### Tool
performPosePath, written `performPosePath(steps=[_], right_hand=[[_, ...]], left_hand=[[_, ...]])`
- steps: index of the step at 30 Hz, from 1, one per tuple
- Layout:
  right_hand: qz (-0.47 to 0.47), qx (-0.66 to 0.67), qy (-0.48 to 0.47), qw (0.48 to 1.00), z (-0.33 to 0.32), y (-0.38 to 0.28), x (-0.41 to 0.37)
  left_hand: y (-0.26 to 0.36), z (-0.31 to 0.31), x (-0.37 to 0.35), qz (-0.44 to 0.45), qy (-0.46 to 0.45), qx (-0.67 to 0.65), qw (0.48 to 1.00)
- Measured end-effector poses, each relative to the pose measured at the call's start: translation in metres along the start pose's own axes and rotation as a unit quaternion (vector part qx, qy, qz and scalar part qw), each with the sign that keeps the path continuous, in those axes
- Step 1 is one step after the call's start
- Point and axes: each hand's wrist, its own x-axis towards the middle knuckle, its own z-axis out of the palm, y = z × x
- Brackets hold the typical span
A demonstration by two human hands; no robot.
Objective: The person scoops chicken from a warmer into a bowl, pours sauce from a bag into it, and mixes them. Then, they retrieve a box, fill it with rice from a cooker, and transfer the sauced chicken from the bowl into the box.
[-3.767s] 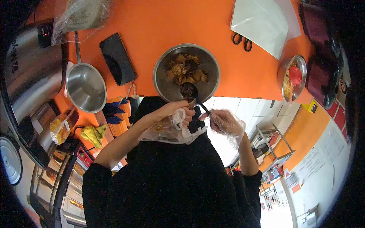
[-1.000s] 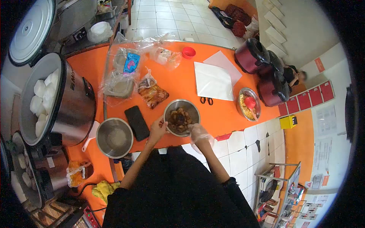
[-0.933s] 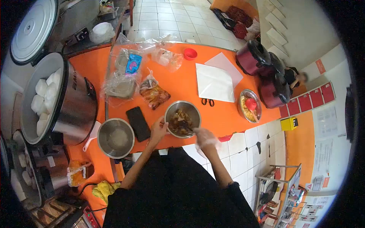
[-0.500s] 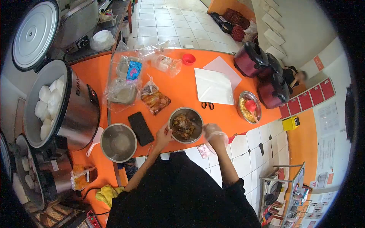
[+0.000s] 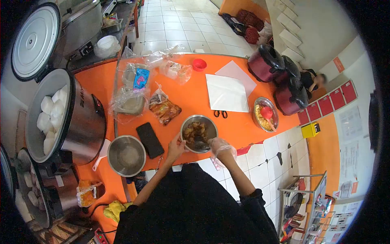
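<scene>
Our left hand [image 5: 176, 149] pinches the steel mixing bowl [image 5: 211, 126] while our gloved right hand [image 5: 222, 150] closes around the dark ladle [image 5: 200, 145].

Seen from the bowl [image 5: 211, 129], the right hand [image 5: 222, 150] at four o'clock hides the spoon's [image 5: 201, 145] handle from us. At eight, we cannot see all the fingers of the left hand [image 5: 176, 149]. At one, white paper [image 5: 227, 93] covers the scissors' [image 5: 220, 114] blades. At two, cookers [image 5: 291, 96] hide much of a person [image 5: 310, 80]. At three, we find the wall papers' [image 5: 350, 153] writing too small to read.
</scene>
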Motion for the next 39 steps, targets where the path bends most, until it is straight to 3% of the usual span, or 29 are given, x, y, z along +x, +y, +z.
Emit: performPosePath(steps=[3, 4, 8, 11, 12, 15, 16, 19, 23, 24, 25, 27, 28, 31, 35, 36, 38, 39], right_hand=[[-0.03, 0.058, 0.078, 0.995, -0.001, 0.032, -0.001], [0.049, 0.133, 0.034, 0.989, -0.002, 0.036, 0.01], [-0.037, 0.141, 0.082, 0.986, 0.009, 0.024, 0.003], [-0.118, 0.14, 0.116, 0.976, 0.008, 0.004, 0.005], [-0.109, 0.066, 0.021, 0.992, -0.016, -0.006, -0.008], [-0.1, -0.023, 0.012, 0.995, 0.001, -0.007, -0.018], [-0.108, -0.023, 0.085, 0.99, 0.041, 0.011, -0.002], [0.018, 0.052, 0.066, 0.996, 0.033, 0.01, 0.015], [-0.043, 0.027, -0.007, 0.999, -0.015, 0.005, -0.013], [-0.086, -0.007, -0.035, 0.996, -0.008, 0.004, -0.017], [-0.09, 0.004, -0.003, 0.996, 0.007, 0.003, -0.014], [-0.091, 0.025, 0.062, 0.994, 0.045, 0.006, 0.005], [-0.027, -0.007, -0.003, 1.0, 0.04, 0.004, 0.016], [-0.025, 0.072, 0.043, 0.996, -0.002, 0.016, 0.006], [-0.015, -0.038, -0.034, 0.999, -0.023, 0.032, 0.03], [-0.118, -0.057, 0.002, 0.991, 0.036, 0.07, 0.079], [-0.185, -0.043, -0.048, 0.981, 0.041, 0.074, 0.106], [-0.219, -0.035, -0.075, 0.972, 0.04, 0.074, 0.114]], left_hand=[[0.005, -0.002, -0.001, -0.007, 0.002, -0.009, 1.0], [0.004, 0.0, -0.004, -0.001, 0.009, -0.02, 1.0], [0.014, 0.002, -0.005, -0.01, -0.015, 0.048, 0.999], [0.003, 0.003, -0.005, -0.059, 0.041, -0.067, 0.995], [0.001, 0.004, -0.006, -0.058, 0.045, -0.073, 0.995], [0.001, 0.006, -0.006, -0.057, 0.032, -0.074, 0.995], [0.006, 0.006, -0.006, -0.062, 0.013, -0.065, 0.996], [-0.008, 0.005, -0.006, -0.062, -0.004, -0.062, 0.996], [-0.009, 0.002, -0.004, -0.071, 0.006, -0.06, 0.996], [0.0, 0.003, -0.007, -0.072, 0.009, -0.058, 0.996], [0.012, 0.006, -0.01, -0.074, 0.01, -0.054, 0.996], [0.014, 0.008, -0.01, -0.071, -0.004, -0.071, 0.995], [0.005, 0.007, -0.008, -0.067, -0.015, -0.092, 0.993], [-0.011, 0.005, -0.003, -0.055, -0.01, -0.093, 0.994], [-0.002, 0.0, -0.004, -0.042, -0.05, -0.044, 0.997], [-0.008, -0.002, 0.0, 0.002, -0.042, 0.026, 0.999], [-0.028, -0.007, 0.01, 0.092, -0.019, 0.165, 0.982], [-0.02, -0.008, 0.007, 0.045, -0.031, 0.122, 0.991]])
